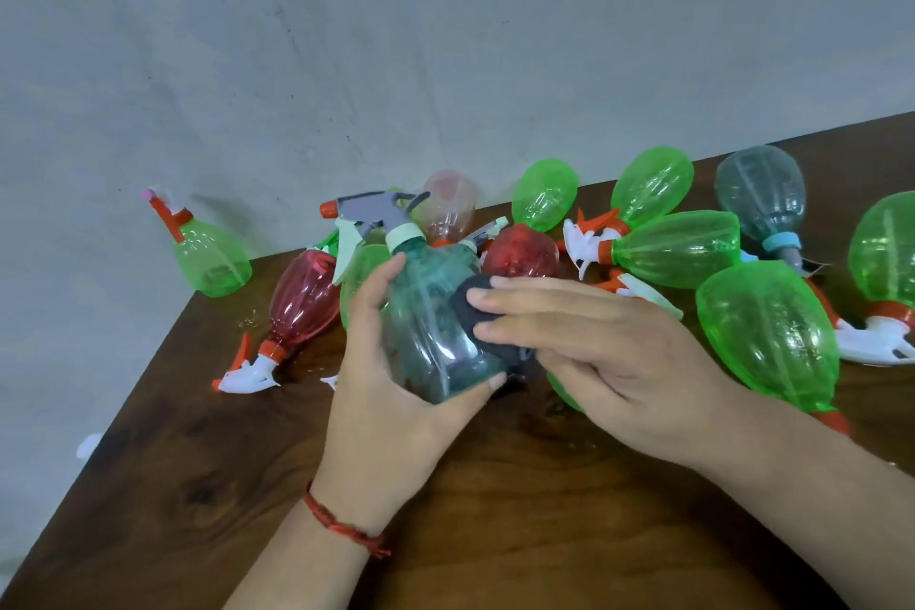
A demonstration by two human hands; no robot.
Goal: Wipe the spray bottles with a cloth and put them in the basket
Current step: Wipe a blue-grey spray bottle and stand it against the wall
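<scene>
Left grip: the left hand (396, 372) is wrapped round the belly of the teal spray bottle (431, 312), thumb high on its shoulder and fingertips showing under its base.
Right grip: the right hand (594, 362) holds a bunched dark cloth (478, 307) under its fingers and presses it against the bottle's side. Which digit is the thumb cannot be made out.
Bottle's place: it is lifted clear over the middle of the tabletop (495, 510), tilted, with the grey trigger head (376, 206) pointing toward the far left corner.
Why held so: one hand likely steadies and turns the body so that the cloth can reach all round it. The wiping looks under way, not finished.
Pile: green bottles (678, 248) and red bottles (304, 297) lie on their sides along the far edge and toward the right edge, several touching, apparently waiting their turn.
Stray: one green bottle (210, 258) stands upright beyond the far left corner, off the tabletop. What it rests on is unclear.
Hidden: no basket is in view. A green bottle under the right hand is mostly covered, and the one at the right edge is cut off.
Wrist: a red thread (341, 525) circles the left wrist.
</scene>
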